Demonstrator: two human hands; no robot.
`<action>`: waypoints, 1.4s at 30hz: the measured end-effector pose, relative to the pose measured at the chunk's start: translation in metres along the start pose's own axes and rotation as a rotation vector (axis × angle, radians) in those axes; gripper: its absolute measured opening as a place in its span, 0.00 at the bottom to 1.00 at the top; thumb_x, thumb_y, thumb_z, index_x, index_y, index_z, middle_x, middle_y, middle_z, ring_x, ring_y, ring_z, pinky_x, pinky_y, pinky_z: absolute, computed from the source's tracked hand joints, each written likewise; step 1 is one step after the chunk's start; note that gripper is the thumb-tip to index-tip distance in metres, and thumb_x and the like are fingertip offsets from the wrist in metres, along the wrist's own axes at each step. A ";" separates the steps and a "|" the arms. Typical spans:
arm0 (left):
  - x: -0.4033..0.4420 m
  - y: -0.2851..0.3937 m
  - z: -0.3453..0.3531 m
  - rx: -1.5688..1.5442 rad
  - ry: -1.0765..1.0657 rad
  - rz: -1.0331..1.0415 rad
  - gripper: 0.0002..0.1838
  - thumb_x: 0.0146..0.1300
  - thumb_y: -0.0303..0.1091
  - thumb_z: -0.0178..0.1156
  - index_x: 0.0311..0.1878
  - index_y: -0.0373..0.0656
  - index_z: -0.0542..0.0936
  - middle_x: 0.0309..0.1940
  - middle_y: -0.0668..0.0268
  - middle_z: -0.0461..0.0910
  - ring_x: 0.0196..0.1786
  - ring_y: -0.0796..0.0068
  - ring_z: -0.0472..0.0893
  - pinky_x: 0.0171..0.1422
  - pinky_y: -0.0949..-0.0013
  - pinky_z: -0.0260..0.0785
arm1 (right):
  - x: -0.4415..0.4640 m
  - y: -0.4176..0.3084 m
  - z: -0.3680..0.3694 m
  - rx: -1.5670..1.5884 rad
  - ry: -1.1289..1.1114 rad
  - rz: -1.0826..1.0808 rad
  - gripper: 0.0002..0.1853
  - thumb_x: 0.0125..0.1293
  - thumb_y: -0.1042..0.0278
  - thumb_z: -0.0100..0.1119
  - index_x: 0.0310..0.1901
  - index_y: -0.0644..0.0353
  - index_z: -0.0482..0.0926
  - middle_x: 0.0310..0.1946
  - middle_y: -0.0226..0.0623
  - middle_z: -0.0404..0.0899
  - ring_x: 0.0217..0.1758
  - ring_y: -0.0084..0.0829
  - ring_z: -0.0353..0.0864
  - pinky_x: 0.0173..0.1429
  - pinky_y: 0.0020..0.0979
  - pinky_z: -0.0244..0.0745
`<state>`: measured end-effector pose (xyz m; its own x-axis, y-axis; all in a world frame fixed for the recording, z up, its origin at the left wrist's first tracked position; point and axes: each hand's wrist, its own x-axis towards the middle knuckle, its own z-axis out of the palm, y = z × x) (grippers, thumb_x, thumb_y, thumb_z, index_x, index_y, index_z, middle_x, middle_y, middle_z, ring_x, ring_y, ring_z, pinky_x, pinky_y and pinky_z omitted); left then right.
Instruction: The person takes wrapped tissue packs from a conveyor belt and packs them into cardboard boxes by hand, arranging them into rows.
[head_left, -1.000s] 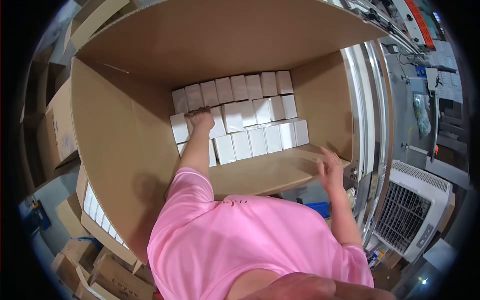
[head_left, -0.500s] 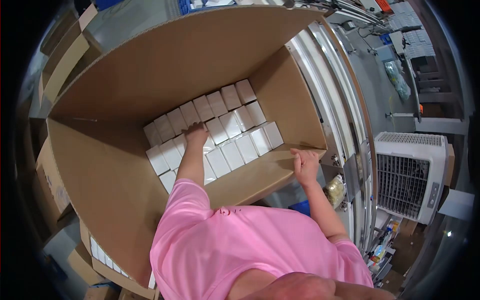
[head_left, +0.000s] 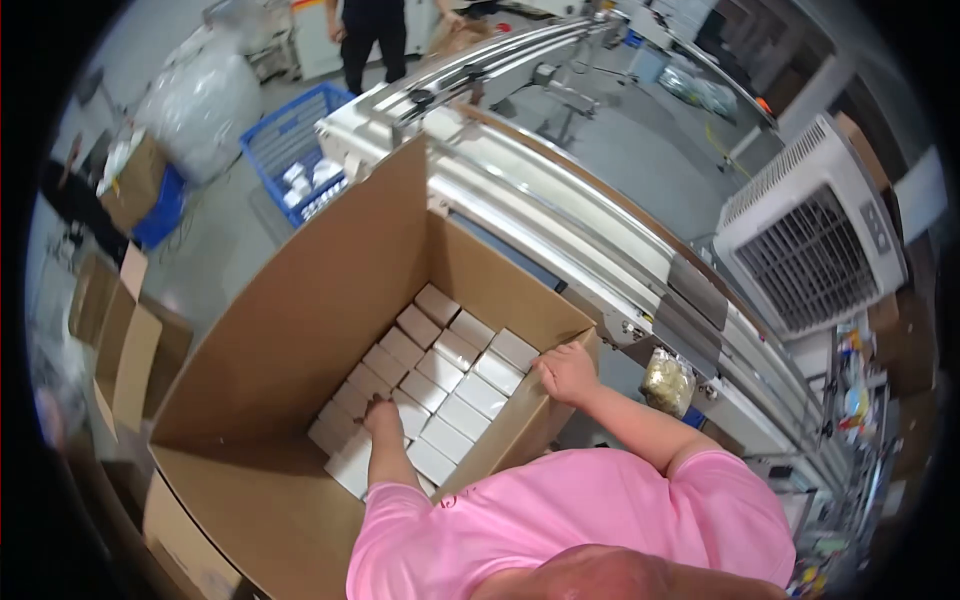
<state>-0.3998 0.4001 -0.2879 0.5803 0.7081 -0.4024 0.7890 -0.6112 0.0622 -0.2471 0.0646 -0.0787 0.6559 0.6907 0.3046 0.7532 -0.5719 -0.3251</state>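
A large, tall-walled cardboard carton (head_left: pixel 290 300) stands in front of me, with rows of small white boxes (head_left: pixel 447 437) packed across its bottom. My left hand (head_left: pixel 382 415) reaches down inside and touches the tops of the boxes near the middle rows. Its fingers are bent and slightly apart, with no box lifted in them; the fingertips are partly hidden. At the carton's near right corner, my right hand (head_left: pixel 566 373) is closed over the top edge of the wall, its fingers hooked over the cardboard.
A conveyor frame (head_left: pixel 560 215) runs right behind the carton. Beyond are a blue crate (head_left: pixel 290 130) with white items and a person in dark clothes (head_left: pixel 373 40). An air cooler (head_left: pixel 810 230) stands at right; opened cartons (head_left: pixel 130 350) lie at left.
My view and the carton have turned relative to each other, bringing the blue crate and person into sight. My right hand now grips the wall's edge near the corner. My left hand stays on the boxes.
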 end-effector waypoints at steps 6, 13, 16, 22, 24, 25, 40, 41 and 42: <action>-0.003 0.011 -0.017 -0.031 -0.250 -0.006 0.34 0.61 0.55 0.52 0.67 0.46 0.64 0.59 0.46 0.72 0.61 0.49 0.73 0.64 0.58 0.66 | -0.004 0.004 0.005 0.004 0.090 -0.036 0.08 0.57 0.65 0.54 0.27 0.52 0.83 0.21 0.28 0.78 0.28 0.31 0.75 0.40 0.34 0.64; -0.004 0.001 -0.020 -0.251 -0.142 0.055 0.30 0.63 0.48 0.56 0.62 0.37 0.71 0.55 0.47 0.75 0.59 0.49 0.74 0.64 0.61 0.65 | -0.011 0.016 0.000 0.179 -0.033 -0.081 0.13 0.57 0.57 0.59 0.40 0.52 0.83 0.31 0.29 0.81 0.39 0.31 0.76 0.50 0.34 0.63; -0.002 0.015 -0.035 -0.676 -0.004 0.115 0.30 0.63 0.45 0.59 0.63 0.34 0.69 0.54 0.50 0.77 0.57 0.57 0.76 0.63 0.64 0.66 | -0.012 0.025 -0.015 0.416 -0.073 -0.203 0.17 0.59 0.54 0.59 0.47 0.53 0.81 0.35 0.31 0.81 0.40 0.33 0.77 0.54 0.34 0.63; -0.126 0.174 -0.154 -1.010 -0.012 0.278 0.28 0.66 0.38 0.58 0.65 0.34 0.67 0.55 0.54 0.76 0.57 0.68 0.75 0.62 0.68 0.65 | -0.005 0.074 -0.083 1.028 -0.358 0.002 0.22 0.66 0.54 0.55 0.56 0.58 0.75 0.48 0.42 0.80 0.51 0.44 0.77 0.57 0.40 0.68; -0.170 0.218 -0.165 -0.945 -0.045 0.318 0.28 0.67 0.39 0.58 0.65 0.34 0.67 0.57 0.52 0.75 0.58 0.67 0.75 0.61 0.67 0.66 | -0.005 0.109 -0.125 0.932 -0.260 0.021 0.19 0.66 0.56 0.55 0.54 0.57 0.76 0.48 0.42 0.80 0.51 0.44 0.77 0.55 0.40 0.69; -0.188 0.235 -0.163 -0.924 -0.062 0.327 0.28 0.67 0.39 0.58 0.65 0.33 0.67 0.56 0.52 0.76 0.58 0.67 0.75 0.61 0.66 0.66 | -0.009 0.127 -0.135 0.927 -0.080 0.027 0.17 0.65 0.59 0.56 0.52 0.57 0.77 0.45 0.42 0.80 0.48 0.44 0.78 0.54 0.40 0.71; -0.216 0.290 -0.111 -0.039 0.159 0.462 0.27 0.53 0.62 0.64 0.37 0.44 0.82 0.19 0.57 0.80 0.25 0.53 0.81 0.31 0.57 0.72 | -0.131 0.330 -0.223 -0.338 0.328 0.776 0.22 0.65 0.56 0.55 0.58 0.56 0.72 0.58 0.40 0.71 0.65 0.43 0.63 0.70 0.51 0.50; -0.217 0.292 -0.110 -0.015 0.180 0.474 0.28 0.53 0.62 0.64 0.37 0.44 0.81 0.19 0.57 0.80 0.24 0.53 0.81 0.30 0.57 0.72 | -0.128 0.335 -0.223 -0.290 0.309 0.781 0.22 0.65 0.55 0.55 0.58 0.55 0.72 0.56 0.38 0.72 0.63 0.42 0.65 0.70 0.52 0.49; -0.218 0.294 -0.109 0.006 0.201 0.484 0.28 0.53 0.63 0.64 0.37 0.44 0.81 0.18 0.57 0.80 0.24 0.53 0.81 0.30 0.57 0.72 | -0.129 0.338 -0.224 -0.265 0.294 0.792 0.22 0.65 0.55 0.55 0.57 0.54 0.72 0.55 0.37 0.73 0.62 0.41 0.66 0.70 0.52 0.49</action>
<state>-0.2720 0.1040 -0.0825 0.9061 0.3973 -0.1453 0.4198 -0.8870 0.1924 -0.0661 -0.3163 -0.0274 0.9487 -0.0723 0.3078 0.0355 -0.9430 -0.3309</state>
